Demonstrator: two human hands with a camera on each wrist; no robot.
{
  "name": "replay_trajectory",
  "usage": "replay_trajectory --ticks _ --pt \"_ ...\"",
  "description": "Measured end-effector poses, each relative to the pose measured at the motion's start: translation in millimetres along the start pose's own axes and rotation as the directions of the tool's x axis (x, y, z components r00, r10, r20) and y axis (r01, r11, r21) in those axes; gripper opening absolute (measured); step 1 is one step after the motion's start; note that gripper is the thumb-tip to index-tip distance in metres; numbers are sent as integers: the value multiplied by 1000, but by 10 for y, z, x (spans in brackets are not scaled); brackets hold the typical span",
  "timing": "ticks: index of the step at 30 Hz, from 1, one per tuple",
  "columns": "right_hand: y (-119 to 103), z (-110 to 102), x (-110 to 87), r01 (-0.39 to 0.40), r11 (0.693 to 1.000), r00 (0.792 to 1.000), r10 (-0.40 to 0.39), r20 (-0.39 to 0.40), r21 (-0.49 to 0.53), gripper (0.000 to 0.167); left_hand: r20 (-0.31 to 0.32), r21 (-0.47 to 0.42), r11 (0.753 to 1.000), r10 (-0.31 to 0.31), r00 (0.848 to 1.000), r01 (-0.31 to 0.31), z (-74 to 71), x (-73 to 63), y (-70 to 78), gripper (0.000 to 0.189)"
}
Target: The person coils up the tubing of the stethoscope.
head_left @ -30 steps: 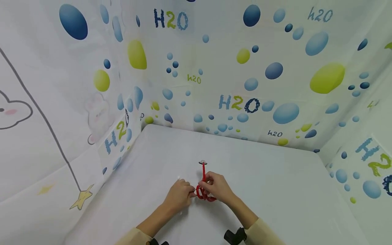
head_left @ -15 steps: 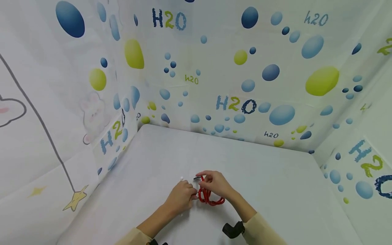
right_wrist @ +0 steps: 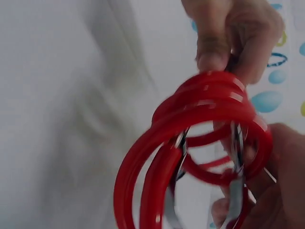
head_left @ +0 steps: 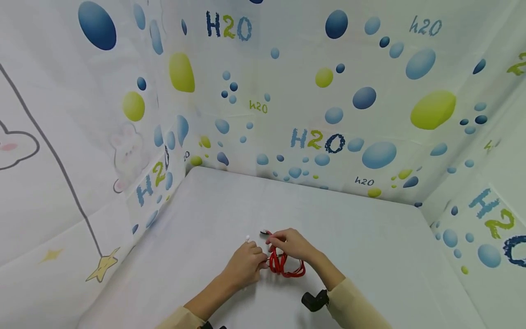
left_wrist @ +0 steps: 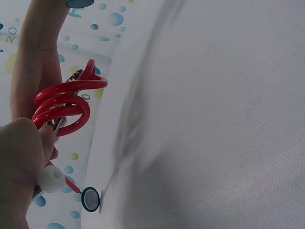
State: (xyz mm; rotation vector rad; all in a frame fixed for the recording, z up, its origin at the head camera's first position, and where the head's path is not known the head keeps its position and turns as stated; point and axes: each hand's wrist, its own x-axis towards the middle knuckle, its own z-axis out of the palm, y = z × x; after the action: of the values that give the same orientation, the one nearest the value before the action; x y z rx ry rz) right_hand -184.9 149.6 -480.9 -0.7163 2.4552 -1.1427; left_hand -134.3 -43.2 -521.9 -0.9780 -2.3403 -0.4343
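A stethoscope with red tubing [head_left: 297, 274] is held above the white table between both hands. My left hand [head_left: 245, 262] grips its metal ear tubes near the earpieces; a white ear tip [left_wrist: 51, 179] sticks out past the fingers. The tubing loops several times around the metal tubes [right_wrist: 237, 143]. My right hand [head_left: 292, 244] has its fingers curled on the tubing at the upper side of the coil. Just beyond those fingers the round chest piece [left_wrist: 90, 199] hangs free on a short end of tube. In the right wrist view the coil hides part of the right fingers.
The white tabletop [head_left: 349, 256] spreads out around the hands. White sheets [head_left: 263, 82] printed with blue and green drops and H2O lettering rise at the back and sides. A black wrist camera [head_left: 314, 301] sits on the right wrist.
The chest piece has come down and closer to the right hand, whose fingers have shifted on the tubing. More of the red loops now show below it. The left hand keeps its grip.
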Motion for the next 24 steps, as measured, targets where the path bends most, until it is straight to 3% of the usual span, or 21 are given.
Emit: replay_trajectory --ticks 7,13,17,24 --pt "118 -139 -4 -15 993 987 -4 160 120 35 -59 -13 1000 21 998 -21 -46 -2 -26 10" --pt "236 -212 -52 -51 983 966 3 257 177 30 -69 -42 998 34 997 -37 -67 -15 -23 9" --pt "321 -248 -101 -93 973 961 32 274 211 28 -88 -59 997 44 995 -49 -86 -19 -15 10" --pt "430 -260 -122 -70 972 967 11 253 223 28 -103 -100 993 52 993 -62 -103 -17 -2 10"
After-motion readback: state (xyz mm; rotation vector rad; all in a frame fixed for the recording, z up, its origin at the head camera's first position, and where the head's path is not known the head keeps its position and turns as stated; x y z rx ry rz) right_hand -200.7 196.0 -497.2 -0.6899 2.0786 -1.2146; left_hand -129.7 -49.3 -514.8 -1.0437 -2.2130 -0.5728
